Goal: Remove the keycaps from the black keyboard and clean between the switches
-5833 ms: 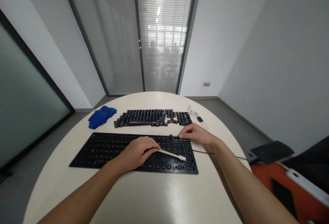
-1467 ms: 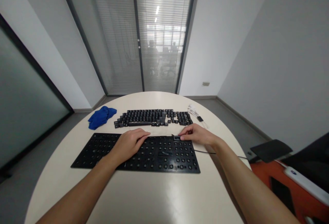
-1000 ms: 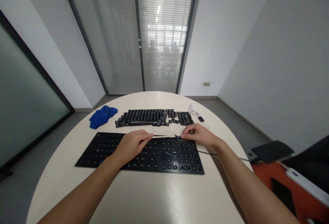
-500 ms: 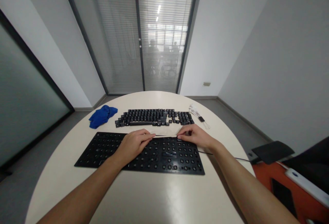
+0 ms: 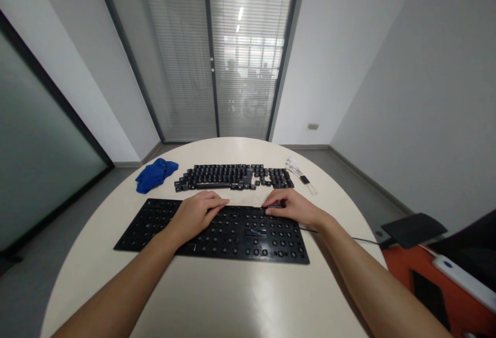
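A black keyboard base [image 5: 232, 245] with its keycaps off lies in front of me, its small key posts bared. My left hand [image 5: 196, 214] rests over the far edge, left of the middle, with the fingers closed together at that edge. Further right, my right hand [image 5: 292, 206] has its thumb and fingers closed at the same edge. Whether it also pinches some small piece there is hidden. Just behind the base, the loose black keycaps [image 5: 217, 175] are laid out in keyboard order.
A crumpled blue cloth [image 5: 156, 175] lies at the far left of the round pale table [image 5: 232, 302]. At the right is a wire keycap puller [image 5: 305, 180]. A dark cable [image 5: 364, 240] runs off the right side. An orange surface [image 5: 411, 271] holds a white power strip [image 5: 465, 278].
My left hand has slid a little left along the far edge. My right fingers have shifted slightly. The thin dark line and pale strip between my hands no longer show.
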`<state>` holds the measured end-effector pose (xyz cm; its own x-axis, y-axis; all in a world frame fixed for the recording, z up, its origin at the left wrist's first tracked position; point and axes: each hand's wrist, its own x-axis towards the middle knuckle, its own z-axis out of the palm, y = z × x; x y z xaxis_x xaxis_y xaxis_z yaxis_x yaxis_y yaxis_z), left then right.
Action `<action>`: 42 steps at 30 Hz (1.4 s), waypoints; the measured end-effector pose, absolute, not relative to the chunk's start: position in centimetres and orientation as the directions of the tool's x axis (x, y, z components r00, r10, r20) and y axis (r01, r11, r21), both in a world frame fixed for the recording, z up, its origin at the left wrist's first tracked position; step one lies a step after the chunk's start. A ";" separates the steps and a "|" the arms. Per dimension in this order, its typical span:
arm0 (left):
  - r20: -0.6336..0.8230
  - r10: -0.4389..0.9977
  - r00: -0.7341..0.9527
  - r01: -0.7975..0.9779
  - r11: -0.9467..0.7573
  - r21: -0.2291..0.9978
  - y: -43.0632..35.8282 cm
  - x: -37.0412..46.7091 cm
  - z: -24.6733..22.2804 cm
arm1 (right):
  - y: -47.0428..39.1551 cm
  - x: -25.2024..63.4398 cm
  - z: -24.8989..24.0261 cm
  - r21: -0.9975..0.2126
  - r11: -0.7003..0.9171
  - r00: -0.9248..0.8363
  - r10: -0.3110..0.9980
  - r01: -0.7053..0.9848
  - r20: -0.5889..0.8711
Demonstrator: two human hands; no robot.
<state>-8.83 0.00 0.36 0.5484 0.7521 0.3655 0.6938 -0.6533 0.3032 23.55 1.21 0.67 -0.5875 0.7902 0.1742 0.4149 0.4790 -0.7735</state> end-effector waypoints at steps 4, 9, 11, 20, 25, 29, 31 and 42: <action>0.358 0.757 0.547 0.693 -0.649 0.313 0.0 -9.0 0.4 | 1.5 23.9 0.6 -0.769 0.480 -0.594 0.787 0.423 0.164; 0.364 0.768 0.527 0.706 -0.635 0.315 0.1 -9.1 0.5 | 1.6 24.5 0.8 -0.762 0.472 -0.592 0.792 0.442 0.147; 0.364 0.770 0.524 0.708 -0.632 0.316 0.1 -9.1 0.4 | 1.6 24.6 0.9 -0.764 0.467 -0.589 0.795 0.445 0.143; 0.377 0.766 0.521 0.706 -0.634 0.315 0.3 -9.4 0.2 | 1.5 24.7 1.1 -0.776 0.442 -0.572 0.810 0.451 0.129; 0.404 0.740 0.537 0.687 -0.662 0.299 0.1 -8.8 -0.1 | 1.4 24.7 1.0 -0.785 0.427 -0.559 0.819 0.450 0.125; 0.422 0.726 0.543 0.685 -0.674 0.277 0.0 -8.4 -0.3 | 1.5 24.6 0.8 -0.794 0.411 -0.550 0.827 0.449 0.118; 0.428 0.723 0.541 0.686 -0.675 0.272 -0.1 -8.2 -0.3 | 1.5 24.6 0.8 -0.796 0.408 -0.545 0.830 0.448 0.119; 0.443 0.714 0.543 0.697 -0.677 0.236 -1.3 -6.0 -0.3 | 1.4 24.5 0.9 -0.780 0.393 -0.530 0.843 0.486 0.095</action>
<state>-6.02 -1.28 -0.33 0.5429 0.7136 0.4428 0.6974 -0.6768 0.2358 24.49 1.44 0.95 -0.5300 0.8427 0.0946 0.4860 0.3933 -0.7805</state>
